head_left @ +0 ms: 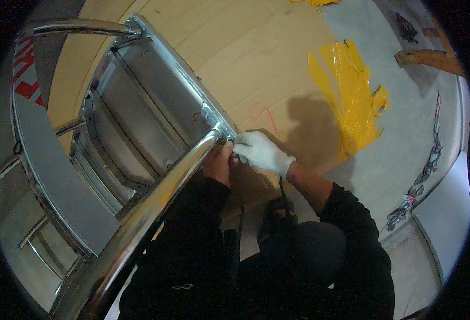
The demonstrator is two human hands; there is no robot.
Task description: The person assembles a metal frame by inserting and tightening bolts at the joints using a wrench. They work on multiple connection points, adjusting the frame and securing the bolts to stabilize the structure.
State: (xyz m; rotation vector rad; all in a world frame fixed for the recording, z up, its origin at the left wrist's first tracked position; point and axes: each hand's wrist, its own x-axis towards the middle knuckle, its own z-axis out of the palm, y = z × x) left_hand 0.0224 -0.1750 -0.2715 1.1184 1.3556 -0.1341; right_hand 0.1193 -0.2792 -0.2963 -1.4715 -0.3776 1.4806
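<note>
Both of my grips are at the near right corner of a big metal frame (149,80). The frame lies to the left of my grips and reaches to the far left, on a brown cardboard sheet (235,53). I can see flat metal bars (131,136) going across inside it.

My left grip (217,165) is bare. Its fingers are bent in close to the corner, just under the end of a shiny round leg (176,170). My right grip (260,151) has a white glove on it. Its fingers are bent and narrow, and their tips meet the left fingers at the corner. I cannot tell what is between the fingers, because they hide it.

The shiny leg runs from the corner to the near left, past my left arm. Another round leg (80,26) sticks out to the left from the far corner of the frame. A long grey strip (69,170) is on the left, with red and white shapes at its far end.

On the right, crinkly yellow tape (347,96) covers the edge of the cardboard. A red squiggle (266,114) is on the cardboard too. The floor (405,122) beyond is grey.
</note>
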